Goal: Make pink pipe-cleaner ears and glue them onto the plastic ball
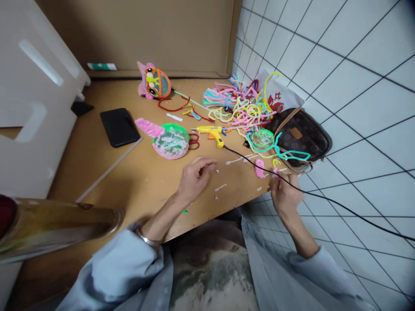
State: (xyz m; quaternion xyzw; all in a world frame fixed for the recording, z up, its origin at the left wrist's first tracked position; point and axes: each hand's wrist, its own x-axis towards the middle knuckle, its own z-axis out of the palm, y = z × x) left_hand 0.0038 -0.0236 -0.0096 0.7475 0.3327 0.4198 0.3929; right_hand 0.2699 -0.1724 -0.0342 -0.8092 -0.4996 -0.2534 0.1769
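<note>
My left hand point(196, 178) is over the middle of the table, its fingers curled in against the thumb, with nothing showing between them. At the table's right edge, my right hand point(288, 193) pinches a small pink fuzzy piece point(276, 172), partly hidden by the fingers. Another pink fuzzy piece point(260, 168) lies just left of it. Beyond my left hand lies a round craft piece point(171, 142) with green and pink edging and whitish glue smears; a pink fuzzy ear shape point(149, 128) sticks out at its upper left. A yellow glue gun point(210, 130) rests beside red-handled scissors point(193, 141).
A heap of pipe cleaners point(240, 106) and a brown handbag point(303, 136) stand by the tiled wall. The glue gun's black cord point(324, 197) passes over my right hand. A decorated animal face point(155, 82), a black phone-like slab point(119, 127) and a metallic cylinder point(61, 224) are leftward.
</note>
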